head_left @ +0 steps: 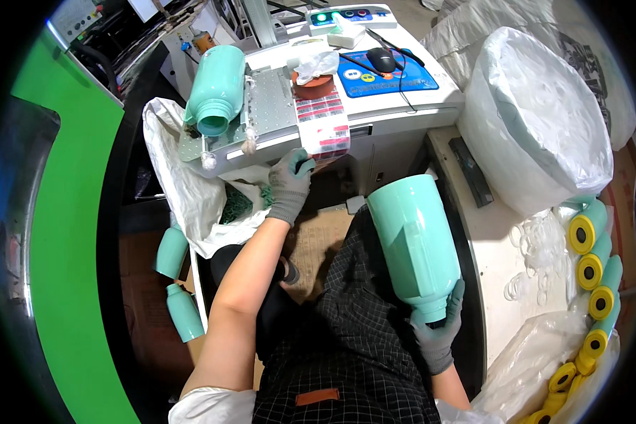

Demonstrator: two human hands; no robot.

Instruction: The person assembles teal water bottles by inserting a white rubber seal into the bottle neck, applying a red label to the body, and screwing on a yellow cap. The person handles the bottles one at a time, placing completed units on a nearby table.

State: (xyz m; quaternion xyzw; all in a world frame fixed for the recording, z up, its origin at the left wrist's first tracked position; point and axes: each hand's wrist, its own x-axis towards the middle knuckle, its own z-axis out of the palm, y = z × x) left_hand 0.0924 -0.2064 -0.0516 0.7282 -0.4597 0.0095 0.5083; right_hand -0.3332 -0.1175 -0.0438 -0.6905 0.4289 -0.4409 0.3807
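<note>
While in right hand [438, 332], empty mint flask [413, 244], mouth downward.

Both hands wear grey knit cloth gloves, the right hand [437, 332] gripping a smooth, glossy mint-green bottle shell [413, 244] near a crinkled translucent plastic bag [537, 120].

A white machine cabinet [403, 113] fills the upper middle of the frame, with a perforated metal plate [272, 106] on its top and a control box with lit buttons [346, 18] behind it. A blue mouse pad [396, 74] carries a black mouse [380, 59]. At the left edge stands a bright green panel [63, 268]. On the right, a pale side table [502, 254] bears a large white plastic sack [544, 120]. The floor at lower left lies in shadow.
</note>
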